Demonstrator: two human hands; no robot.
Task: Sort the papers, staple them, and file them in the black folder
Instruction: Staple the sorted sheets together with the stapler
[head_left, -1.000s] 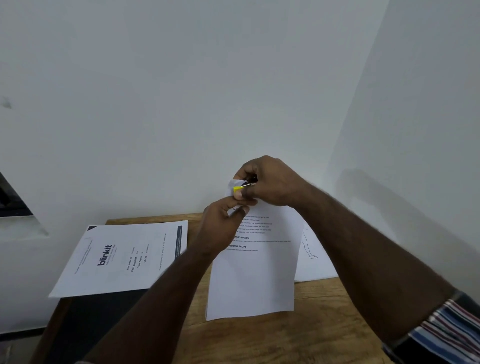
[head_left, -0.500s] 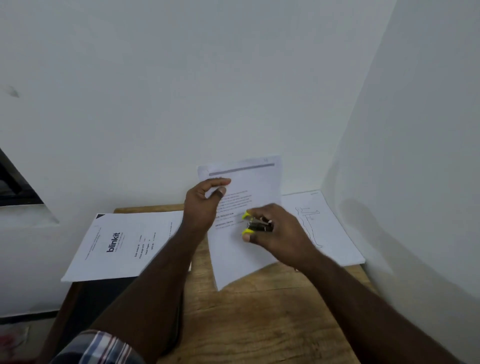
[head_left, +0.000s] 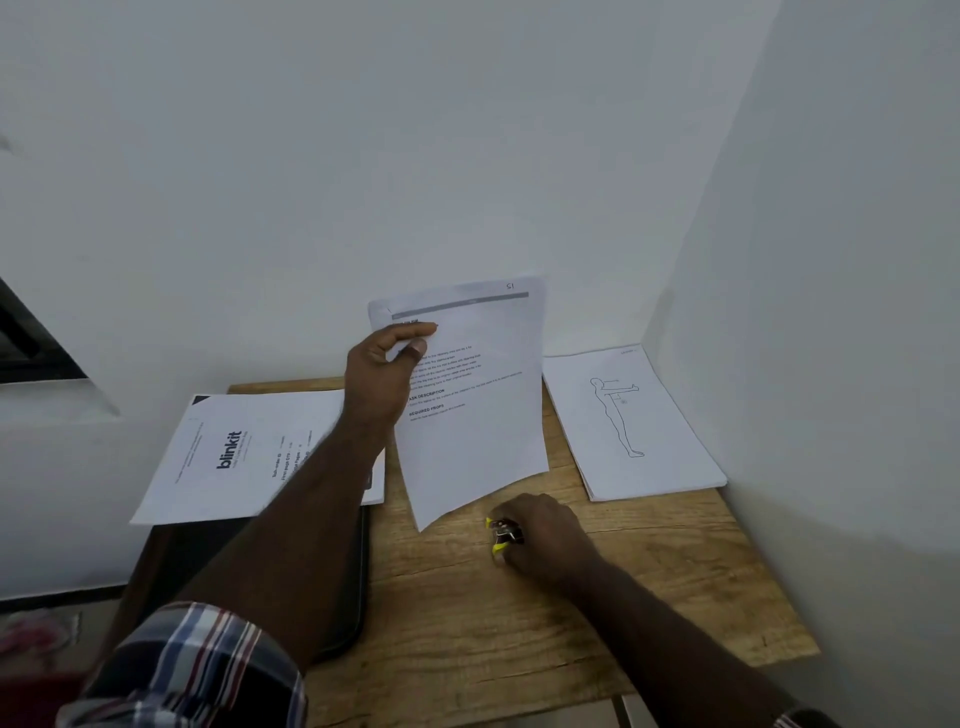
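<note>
Head view, nearest first: a plaid sleeve (head_left: 192, 670) leads up the left arm, and under that arm the black folder (head_left: 332, 597) lies flat along the left edge of the wooden table (head_left: 519, 649), its long axis running from the near edge toward the wall.

Near the middle of the table the right hand (head_left: 545, 540) rests low with its fingers curled round a small yellow-and-black stapler (head_left: 501, 532) (set on the wood or just above it, I cannot tell which).

Beyond it the left hand (head_left: 387, 371) pinches the stapled sheets (head_left: 472, 395) near their top left corner, thumb in front, so they hang tilted above the table with the lower corner close to the stapler.

At the far left a sheet printed "blinkit" (head_left: 244, 457) covers the folder's far end; at the far right corner a stack with a figure drawing (head_left: 628, 426) sits against the wall.

The filing turns on one relation: the folder lies to the near left of the held sheets, on the left hand's own side, so that hand looks better placed. The blinkit sheet probably has to come off before the folder opens.
</note>
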